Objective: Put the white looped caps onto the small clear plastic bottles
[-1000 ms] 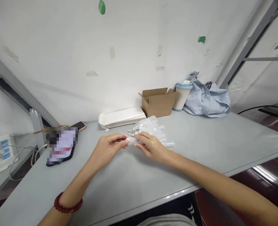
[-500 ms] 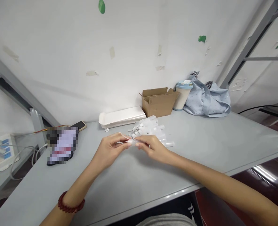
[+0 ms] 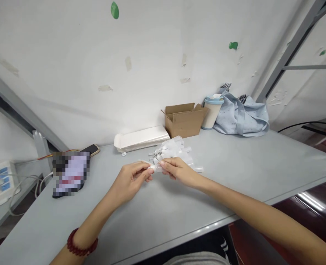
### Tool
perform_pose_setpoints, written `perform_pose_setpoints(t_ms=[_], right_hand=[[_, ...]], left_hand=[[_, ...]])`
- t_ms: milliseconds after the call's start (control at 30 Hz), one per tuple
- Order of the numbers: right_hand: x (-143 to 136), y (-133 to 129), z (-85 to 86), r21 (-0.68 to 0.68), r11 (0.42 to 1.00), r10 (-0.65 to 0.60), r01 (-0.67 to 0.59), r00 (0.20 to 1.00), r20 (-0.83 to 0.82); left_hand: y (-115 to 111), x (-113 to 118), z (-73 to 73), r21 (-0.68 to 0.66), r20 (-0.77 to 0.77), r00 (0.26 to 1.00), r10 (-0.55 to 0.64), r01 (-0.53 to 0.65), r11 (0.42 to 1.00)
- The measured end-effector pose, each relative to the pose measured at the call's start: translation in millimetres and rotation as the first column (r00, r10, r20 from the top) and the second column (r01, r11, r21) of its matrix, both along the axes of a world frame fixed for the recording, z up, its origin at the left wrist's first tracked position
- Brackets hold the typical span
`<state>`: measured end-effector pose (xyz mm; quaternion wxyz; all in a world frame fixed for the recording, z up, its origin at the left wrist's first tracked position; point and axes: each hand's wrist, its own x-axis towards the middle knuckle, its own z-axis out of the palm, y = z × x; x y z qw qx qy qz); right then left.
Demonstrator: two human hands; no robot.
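My left hand (image 3: pixel 130 178) and my right hand (image 3: pixel 178 170) meet over the grey table (image 3: pixel 234 173), fingertips together on one small clear plastic tube (image 3: pixel 155 168). My left fingers pinch its white end while my right fingers grip the clear body. Just behind the hands lies a pile of several similar clear tubes (image 3: pixel 176 151) with white caps. A red bead bracelet (image 3: pixel 81 244) is on my left wrist.
A stack of flat white cartons (image 3: pixel 141 138) and an open cardboard box (image 3: pixel 183 119) stand at the wall. A cup (image 3: pixel 212 110) and a blue cloth (image 3: pixel 241 116) are at the back right. A phone (image 3: pixel 90 149) and a dark pouch (image 3: pixel 69 173) lie at the left.
Both hands have lifted slightly off the pile and drawn toward me with the tube between them. The view has shifted a little.
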<state>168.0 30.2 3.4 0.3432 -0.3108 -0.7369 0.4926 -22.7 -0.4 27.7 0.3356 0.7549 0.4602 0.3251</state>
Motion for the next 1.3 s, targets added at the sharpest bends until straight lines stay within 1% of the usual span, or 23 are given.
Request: perform_pose_setpoints(t_ms=[67,167,267,333,433,467,500,567,633,667,733,767,800,833,867,933,967,1033,1133,1167,1200,1233,1300], right_hand=[[0,0,1.4,-0.017,1.0,0.005,-0.005,1.0,0.007],[0,-4,3.1,0.148,0.987,-0.075,0.064,0.995,0.07],[1,-9,1.3,0.346,0.932,-0.164,0.11,0.977,0.133],[1,-10,-2.0,0.454,0.884,-0.201,0.111,0.967,0.155],[2,-8,-6.2,0.571,0.818,-0.206,0.075,0.964,0.169],[2,-7,-6.6,0.578,0.813,-0.203,0.066,0.964,0.175],[2,-6,-6.3,0.558,0.827,-0.194,0.062,0.964,0.181],[2,-5,-4.2,0.423,0.904,-0.152,0.065,0.973,0.175],[4,-3,-1.8,0.151,0.988,-0.051,0.033,0.992,0.117],[4,-2,-1.0,-0.013,1.0,0.012,-0.011,0.998,0.068],[6,1,-0.7,-0.291,0.95,0.108,-0.115,0.993,-0.039],[6,2,-1.0,-0.378,0.913,0.133,-0.152,0.988,-0.075],[6,3,-1.4,-0.42,0.892,0.142,-0.169,0.985,-0.095],[5,3,-1.8,-0.407,0.898,0.136,-0.165,0.986,-0.098],[4,2,-2.2,-0.345,0.928,0.118,-0.14,0.989,-0.085],[2,0,-2.8,-0.104,0.993,0.055,-0.057,0.998,-0.015],[1,-2,-3.2,0.04,0.999,0.013,-0.014,0.999,0.031],[-1,-4,-4.9,0.289,0.956,-0.077,0.039,0.99,0.119],[0,-5,-8.2,0.512,0.858,-0.162,0.039,0.967,0.198],[0,-5,-8.8,0.54,0.841,-0.167,0.029,0.963,0.209],[1,-5,-9.0,0.531,0.847,-0.155,0.02,0.965,0.212],[2,-5,-8.6,0.488,0.873,-0.131,0.015,0.97,0.206],[3,-5,-6.9,0.336,0.941,-0.077,0.022,0.986,0.151]], left_hand=[[0,1,-0.8,-0.002,-0.01,1.0,0.012,-0.012,1.0],[0,1,-2.7,-0.091,-0.012,1.0,0.023,-0.024,0.996],[1,2,-3.9,-0.189,0.007,1.0,-0.007,0.008,0.982],[0,3,-3.9,-0.213,0.046,0.999,-0.014,0.024,0.977],[-1,4,-3.6,-0.222,0.102,0.995,0.003,0.019,0.975],[-1,5,-3.5,-0.222,0.114,0.993,0.008,0.018,0.975],[-2,5,-3.6,-0.218,0.123,0.992,0.011,0.016,0.976],[-4,7,-4.3,-0.186,0.13,0.991,0.015,0.01,0.983],[-6,8,-5.4,-0.113,0.115,0.993,0.005,0.008,0.994],[-7,9,-6.2,-0.066,0.099,0.995,-0.003,0.009,0.998],[-8,10,-7.7,0.033,0.065,0.998,-0.012,0.01,0.999],[-8,11,-8.3,0.073,0.056,0.998,-0.01,0.006,0.997],[-7,11,-8.7,0.095,0.057,0.998,-0.004,-0.002,0.995],[-6,10,-8.9,0.098,0.065,0.998,-0.002,-0.004,0.995],[-4,9,-8.9,0.082,0.075,0.997,-0.007,0.001,0.997],[-1,6,-8.0,0.022,0.084,0.996,-0.032,0.031,0.999],[0,4,-7.3,-0.008,0.076,0.996,-0.047,0.048,0.999],[3,0,-6.1,-0.056,0.048,0.997,-0.066,0.069,0.996],[3,-2,-5.6,-0.094,-0.008,0.998,-0.06,0.059,0.994],[2,-1,-5.9,-0.095,-0.032,0.998,-0.054,0.051,0.994],[2,0,-6.4,-0.087,-0.06,0.997,-0.046,0.041,0.995],[0,2,-7.0,-0.068,-0.086,0.996,-0.036,0.03,0.997],[-2,6,-8.4,0.004,-0.127,0.992,-0.014,0.015,1.0]])
